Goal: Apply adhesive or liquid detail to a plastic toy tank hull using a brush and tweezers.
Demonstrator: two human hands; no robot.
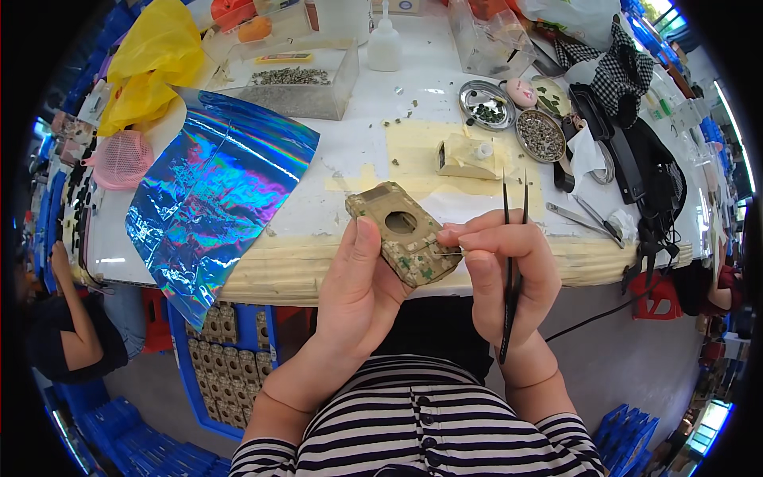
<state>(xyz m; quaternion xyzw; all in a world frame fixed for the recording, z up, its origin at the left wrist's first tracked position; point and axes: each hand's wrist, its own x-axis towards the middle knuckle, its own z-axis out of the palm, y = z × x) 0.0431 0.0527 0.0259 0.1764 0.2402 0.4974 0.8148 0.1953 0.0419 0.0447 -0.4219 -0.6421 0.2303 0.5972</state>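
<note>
— Now, holding what?
— Left hand (pixel 362 278), wrapped tight around a flat tan block (pixel 403 233) with a round hole in it. Thumb flat on the front, near the lower left edge.
— Pointing which way?
— Tilted. Long side running from upper left down to lower right. Upper end over the table (pixel 350 151), lower end out past the table's front edge, just above the striped shirt (pixel 421 421).
— And the other hand?
— Right hand (pixel 509 270), touching the block's lower right corner with its fingertips (pixel 449 236). Fingers pressed together there. Also gripping black tweezers (pixel 513 262), tucked against the palm.
— Tweezers aimed where?
— Almost straight up and down. Two thin tips up top, a little apart, poking over the table. Back end down by the wrist.
— Anything on the table?
— Lots. Shiny rainbow foil sheet (pixel 214 191) to the left, hanging over the edge. Yellow bag (pixel 155 63) behind it. Clear box (pixel 298 79) of small bits at the back, white bottle (pixel 385 44) beside it. Round metal dishes (pixel 513 119) of tiny pieces to the right. Small cream box (pixel 465 157) right behind the block.
— Somebody else around?
— Yes, an arm of another person (pixel 75 326) far on the left, well apart.
</note>
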